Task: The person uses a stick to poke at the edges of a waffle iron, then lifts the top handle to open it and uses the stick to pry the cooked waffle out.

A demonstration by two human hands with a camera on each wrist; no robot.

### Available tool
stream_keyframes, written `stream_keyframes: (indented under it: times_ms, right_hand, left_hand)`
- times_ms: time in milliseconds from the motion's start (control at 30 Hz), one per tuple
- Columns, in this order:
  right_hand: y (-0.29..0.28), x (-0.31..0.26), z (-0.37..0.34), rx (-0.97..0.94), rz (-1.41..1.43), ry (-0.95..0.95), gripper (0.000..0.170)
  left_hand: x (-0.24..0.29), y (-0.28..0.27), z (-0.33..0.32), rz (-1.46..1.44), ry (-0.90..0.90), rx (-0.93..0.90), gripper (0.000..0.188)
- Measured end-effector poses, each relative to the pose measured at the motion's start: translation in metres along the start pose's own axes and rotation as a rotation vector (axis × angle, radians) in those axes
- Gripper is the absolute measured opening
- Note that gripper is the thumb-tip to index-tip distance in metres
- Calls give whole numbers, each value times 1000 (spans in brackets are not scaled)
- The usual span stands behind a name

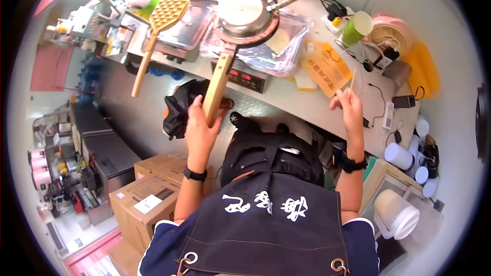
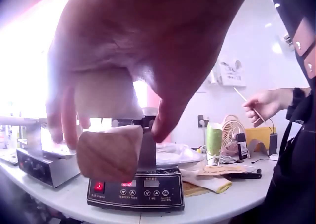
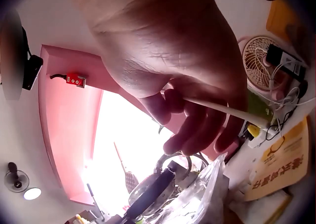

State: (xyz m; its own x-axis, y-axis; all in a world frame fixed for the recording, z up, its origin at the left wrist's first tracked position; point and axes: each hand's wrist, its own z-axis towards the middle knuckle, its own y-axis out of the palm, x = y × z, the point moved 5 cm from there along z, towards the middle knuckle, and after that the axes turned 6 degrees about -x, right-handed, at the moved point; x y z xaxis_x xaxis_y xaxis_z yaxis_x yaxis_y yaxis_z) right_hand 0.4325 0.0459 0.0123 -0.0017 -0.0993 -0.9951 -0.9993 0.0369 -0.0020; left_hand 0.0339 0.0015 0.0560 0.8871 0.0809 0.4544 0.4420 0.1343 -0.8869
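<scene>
A round, dark-rimmed waffle iron [image 1: 245, 20] rests on a heater unit [image 1: 240, 78] at the counter. My left hand [image 1: 200, 132] grips its wooden handle [image 1: 217, 88] near the end. In the left wrist view the handle shows as two blocks, upper [image 2: 102, 93] and lower [image 2: 109, 155], with fingers on one side and the thumb on the other. To the right, above the counter edge, my right hand [image 1: 350, 110] holds a thin wooden stick [image 3: 222, 108] between curled fingers. Printed orange paper [image 1: 327, 69] lies just beyond that hand.
Left of the iron, a honeycomb-patterned waffle pan [image 1: 170, 11] has its wooden handle jutting past the counter. Clear plastic [image 1: 291, 53] surrounds the heater. A green cup [image 1: 356, 28], a pink fan [image 1: 391, 33] and cables stand at right. Cardboard boxes [image 1: 146, 202] sit at lower left.
</scene>
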Motion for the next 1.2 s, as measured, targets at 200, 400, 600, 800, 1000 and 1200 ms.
stream_keyframes:
  times_ms: [200,400,600,800,1000,1200]
  right_hand:
    - [-14,23,-14,-25,-56,60,32]
    - [4,14,-9,-66,-48,-8,40]
    - [20,14,-7,-123,-30,-24,43]
    - [16,22,-6,-107,-48,41,39]
    - [28,17,-2,-108,143,-30,19]
    - [34,22,-4,-96,113,-23,17]
  left_hand:
    - [-11,10,8,117,-129,-154,64]
    - [-13,13,9,101,-140,-130,51]
    - [-11,11,9,62,-144,-134,47]
    - [-9,11,9,56,-126,-106,48]
    - [-14,13,9,65,-106,-91,48]
    - [-15,12,9,50,-102,-103,48]
